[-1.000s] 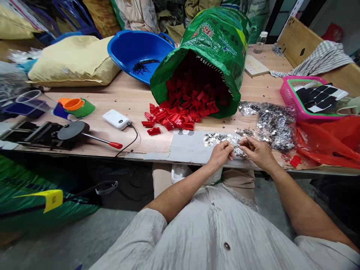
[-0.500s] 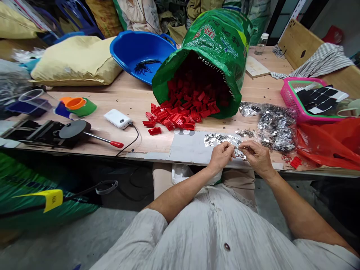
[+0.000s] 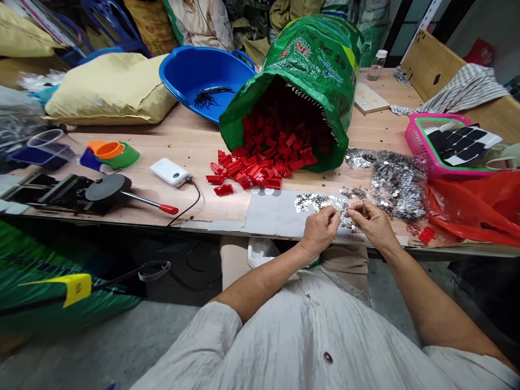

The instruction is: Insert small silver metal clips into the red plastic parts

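Note:
My left hand [image 3: 322, 230] is closed in a pinch over the table's front edge. What its fingertips hold is too small to name. Just to the right, my right hand [image 3: 370, 223] pinches with thumb and forefinger, its fingertips close to the left ones; its contents are also hidden. Small shiny metal pieces [image 3: 311, 202] lie scattered on a grey sheet [image 3: 268, 214] behind and between both hands. Beyond them, red plastic parts [image 3: 255, 170] spill out of a green woven sack [image 3: 312, 59] lying on its side.
Clear bags of metal pieces [image 3: 400, 184] lie right of my hands, before a pink basket [image 3: 416, 141] and a red plastic bag [image 3: 477, 206]. A blue basin [image 3: 182, 70] stands behind. To the left are a white power bank [image 3: 168, 171] and a red-tipped lever tool [image 3: 108, 188].
My right hand has turned slightly and its fingers have shifted. My left fingers have curled in a little more. The other things stay where they were.

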A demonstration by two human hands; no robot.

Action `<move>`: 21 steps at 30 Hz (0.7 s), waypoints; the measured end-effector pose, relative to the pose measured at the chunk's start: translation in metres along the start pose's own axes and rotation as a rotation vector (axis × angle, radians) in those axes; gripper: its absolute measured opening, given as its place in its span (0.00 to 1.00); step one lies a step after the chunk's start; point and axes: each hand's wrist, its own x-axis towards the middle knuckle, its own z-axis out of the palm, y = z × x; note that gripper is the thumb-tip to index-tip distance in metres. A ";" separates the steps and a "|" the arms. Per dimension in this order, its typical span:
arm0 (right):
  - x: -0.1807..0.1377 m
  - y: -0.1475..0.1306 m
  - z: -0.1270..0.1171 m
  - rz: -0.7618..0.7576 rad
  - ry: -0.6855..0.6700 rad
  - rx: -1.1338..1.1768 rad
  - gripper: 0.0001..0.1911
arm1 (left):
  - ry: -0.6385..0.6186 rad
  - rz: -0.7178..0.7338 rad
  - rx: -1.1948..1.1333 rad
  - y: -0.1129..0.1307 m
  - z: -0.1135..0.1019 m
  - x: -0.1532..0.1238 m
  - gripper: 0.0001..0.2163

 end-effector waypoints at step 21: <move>0.005 0.003 -0.016 -0.507 -0.052 -0.481 0.08 | -0.147 -0.365 -0.628 0.006 -0.003 0.010 0.07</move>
